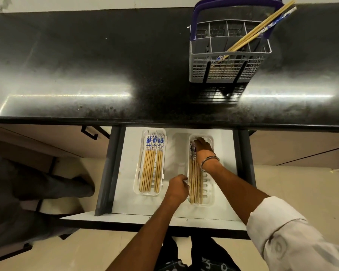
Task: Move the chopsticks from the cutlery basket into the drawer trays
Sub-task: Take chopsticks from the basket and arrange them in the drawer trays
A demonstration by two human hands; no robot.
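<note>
The right hand [203, 148], at centre right of the frame, reaches into the far end of the right tray [208, 200], its fingers [198, 142] curled down onto the patterned tops of the chopsticks in that tray [196, 184]; whether they pinch the sticks or only press them level cannot be told. The left hand [177, 187], just below and left of it, has its fingers curled against the tray's left rim near the sticks' plain tips, apparently steadying it; the grip itself is hidden. These sticks lie with their long axis running up and down the frame, parallel to the tray's sides. To the left, a second tray [137, 184] holds a fuller row of chopsticks [151, 169], lying the same way. Both trays sit in the open drawer [176, 216] below the dark counter [86, 65]. At the upper right, the cutlery basket [227, 73] stands on the counter with remaining chopsticks [262, 28] leaning toward the upper right corner, well apart from both hands. The right hand looks nearer to them for the next reach.
</note>
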